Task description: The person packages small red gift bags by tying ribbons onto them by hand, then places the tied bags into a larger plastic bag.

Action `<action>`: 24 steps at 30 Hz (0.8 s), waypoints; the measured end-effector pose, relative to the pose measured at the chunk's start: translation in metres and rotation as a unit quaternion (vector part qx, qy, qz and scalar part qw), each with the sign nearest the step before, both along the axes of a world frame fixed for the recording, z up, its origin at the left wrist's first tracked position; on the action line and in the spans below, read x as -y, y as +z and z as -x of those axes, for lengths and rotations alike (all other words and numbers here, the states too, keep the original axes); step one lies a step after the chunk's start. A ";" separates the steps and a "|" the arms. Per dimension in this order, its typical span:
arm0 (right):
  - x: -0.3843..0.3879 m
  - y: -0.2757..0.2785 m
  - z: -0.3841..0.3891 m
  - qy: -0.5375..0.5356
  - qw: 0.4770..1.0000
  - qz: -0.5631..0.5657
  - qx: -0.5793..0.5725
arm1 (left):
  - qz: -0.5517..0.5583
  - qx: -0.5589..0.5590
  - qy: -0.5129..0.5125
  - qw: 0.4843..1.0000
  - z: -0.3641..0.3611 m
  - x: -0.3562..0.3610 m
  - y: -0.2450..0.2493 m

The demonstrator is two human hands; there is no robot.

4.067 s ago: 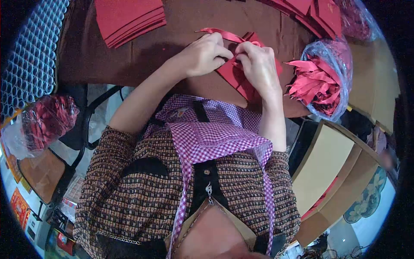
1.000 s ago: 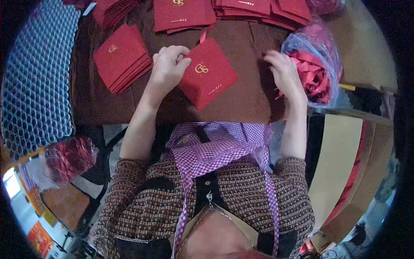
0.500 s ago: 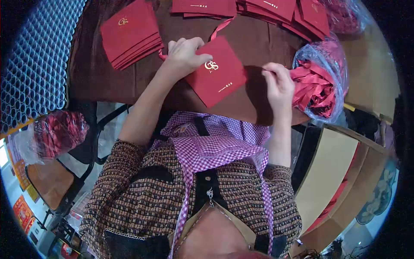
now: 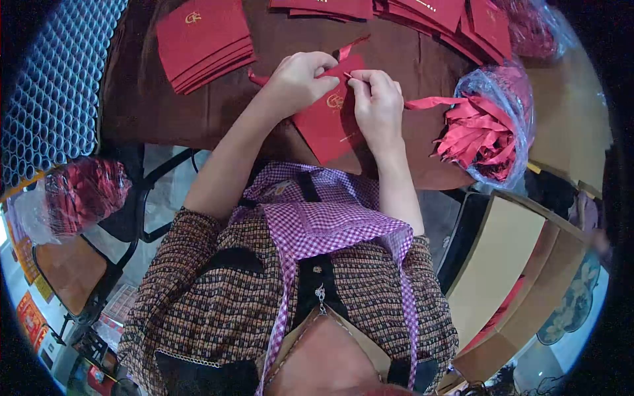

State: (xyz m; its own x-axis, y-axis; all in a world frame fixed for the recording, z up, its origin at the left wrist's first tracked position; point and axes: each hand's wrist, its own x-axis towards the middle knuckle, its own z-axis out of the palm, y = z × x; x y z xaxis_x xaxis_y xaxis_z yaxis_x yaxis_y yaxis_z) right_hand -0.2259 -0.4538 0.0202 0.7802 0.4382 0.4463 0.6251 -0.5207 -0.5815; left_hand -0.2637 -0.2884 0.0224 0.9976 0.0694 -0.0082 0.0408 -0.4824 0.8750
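A flat red paper bag point(image 4: 327, 125) with a gold monogram lies on the brown-covered table in front of me. My left hand point(image 4: 300, 82) is closed at its upper edge, thumb over the front. Pieces of red ribbon point(image 4: 354, 46) stick out beyond these fingers on both sides. My right hand point(image 4: 380, 105) pinches the tip of another red ribbon point(image 4: 426, 103) at the bag's top right, close to my left thumb. That ribbon trails back to a clear plastic bag point(image 4: 522, 132) full of cut red ribbons point(image 4: 479, 138). My palms hide part of the red bag.
Red paper bags stand in a stack point(image 4: 205, 39) at the upper left, with more piles point(image 4: 422, 16) along the far side. Blue tubular mesh point(image 4: 59, 86) borders the left. An open cardboard box point(image 4: 522, 277) is at the lower right, a chair point(image 4: 72, 270) at the lower left.
My right hand has moved left from beside the ribbon bag to the red bag's top, drawing a ribbon out. My left hand has shifted slightly right and up along the edge.
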 end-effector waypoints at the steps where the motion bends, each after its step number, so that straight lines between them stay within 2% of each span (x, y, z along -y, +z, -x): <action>1: 0.000 0.000 0.000 -0.004 1.000 0.006 -0.001 | 0.001 0.000 0.001 1.000 0.000 0.000 0.001; 3: -0.001 0.001 0.001 -0.004 1.000 0.004 -0.002 | -0.004 -0.043 -0.006 0.999 0.001 0.001 0.009; 6: -0.001 0.001 0.001 -0.007 1.000 0.003 -0.005 | 0.026 -0.004 0.004 1.000 0.002 0.003 0.003; 8: -0.002 0.002 0.002 -0.011 1.000 0.006 -0.006 | 0.018 -0.025 -0.001 1.000 0.002 0.004 0.007; 13: -0.003 0.011 0.005 0.001 0.996 0.077 0.038 | 0.034 -0.038 -0.012 0.999 0.005 0.009 0.010; 19: -0.007 0.008 0.005 -0.001 0.991 0.105 0.083 | 0.008 0.057 -0.020 0.998 0.005 0.015 0.007; 21: -0.007 0.007 0.008 0.007 0.994 0.090 0.061 | -0.024 0.101 -0.009 0.995 0.007 0.017 0.003; 24: -0.006 0.002 0.007 -0.002 0.999 0.041 0.003 | -0.022 0.103 -0.017 0.994 0.008 0.015 0.001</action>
